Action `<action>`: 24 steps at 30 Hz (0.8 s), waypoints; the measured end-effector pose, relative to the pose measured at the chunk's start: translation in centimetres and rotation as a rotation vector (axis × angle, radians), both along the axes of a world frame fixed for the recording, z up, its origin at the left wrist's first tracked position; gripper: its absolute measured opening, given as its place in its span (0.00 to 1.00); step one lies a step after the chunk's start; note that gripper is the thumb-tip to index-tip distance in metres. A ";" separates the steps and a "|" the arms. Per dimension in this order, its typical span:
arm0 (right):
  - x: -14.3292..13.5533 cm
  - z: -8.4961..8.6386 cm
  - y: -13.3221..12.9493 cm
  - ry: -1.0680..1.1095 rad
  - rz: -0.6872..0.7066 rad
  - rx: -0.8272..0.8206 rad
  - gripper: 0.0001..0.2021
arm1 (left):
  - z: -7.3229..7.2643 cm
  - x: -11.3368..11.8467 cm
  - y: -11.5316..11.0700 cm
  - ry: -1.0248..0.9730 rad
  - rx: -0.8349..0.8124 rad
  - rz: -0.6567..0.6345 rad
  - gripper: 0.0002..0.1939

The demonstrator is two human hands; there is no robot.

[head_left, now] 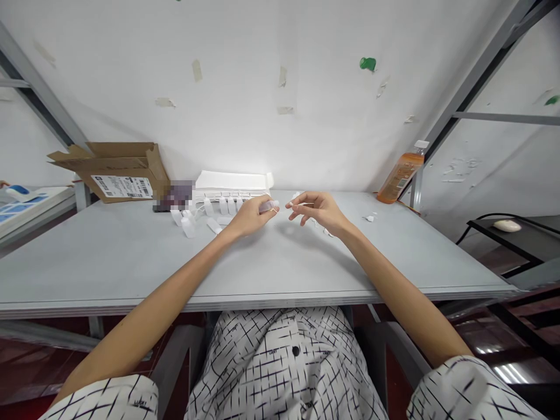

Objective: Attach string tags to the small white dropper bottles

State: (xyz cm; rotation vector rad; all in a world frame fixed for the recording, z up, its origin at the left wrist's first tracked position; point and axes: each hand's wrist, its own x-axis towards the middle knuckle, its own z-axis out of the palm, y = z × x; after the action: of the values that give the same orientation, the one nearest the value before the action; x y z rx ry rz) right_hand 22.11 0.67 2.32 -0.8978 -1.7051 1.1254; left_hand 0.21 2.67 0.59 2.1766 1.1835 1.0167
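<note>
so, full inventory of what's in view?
Table: 1, grey, centre
Open cardboard box: 1, brown, table's back left
Pixelated item: 1, dark, beside box
Flat carton: 1, white, table's back
Small plastic bottles: several, white, near carton
Small loose pieces: several, white, table's right
Tall bottle: 1, orange contents, back right
Rounded object: 1, white, on black stand, right
Panelled board: 1, white and blue, far left
Wall: 1, white, behind, with beige and green tape
Metal bars: several, grey, both sides
Chair armrests: 2, grey, below table
Patterned shirt: 1, white and black, bottom
Left hand: 1, bare, centre, holding small translucent bottle
Right hand: 1, bare, centre
</note>
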 end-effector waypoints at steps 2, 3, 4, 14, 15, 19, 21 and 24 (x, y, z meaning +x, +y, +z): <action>0.0 0.0 0.0 -0.007 -0.012 0.004 0.16 | 0.3 0.0 -0.1 -0.056 -0.061 0.016 0.13; 0.0 0.0 0.0 -0.010 -0.016 0.005 0.16 | 0.4 -0.1 -0.2 -0.093 -0.083 0.026 0.13; -0.1 0.0 0.1 -0.014 -0.020 0.008 0.16 | 0.5 -0.1 -0.2 -0.135 -0.096 0.040 0.12; -0.8 -0.8 0.1 -0.130 -0.032 0.107 0.12 | 1.0 0.5 -0.9 -0.355 -0.251 -0.085 0.23; -0.9 -1.0 0.0 -0.138 -0.024 0.110 0.13 | 0.9 0.7 -1.0 -0.349 -0.304 -0.076 0.23; -1.5 -1.3 -0.2 -0.168 0.017 0.122 0.15 | 0.5 1.1 -0.9 -0.312 -0.460 -0.048 0.22; -1.6 -1.3 -0.2 -0.188 0.027 0.140 0.15 | 0.4 1.0 -0.8 -0.320 -0.519 -0.096 0.22; -1.6 -1.3 -0.2 -0.216 0.016 0.178 0.16 | 0.6 0.7 -0.7 -0.341 -0.591 -0.173 0.22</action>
State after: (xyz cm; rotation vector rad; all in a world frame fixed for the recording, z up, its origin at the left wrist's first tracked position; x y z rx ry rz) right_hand 20.55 0.46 1.02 -0.9200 -1.9569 0.8954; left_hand 0.93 1.95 1.14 1.5418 0.9600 0.7934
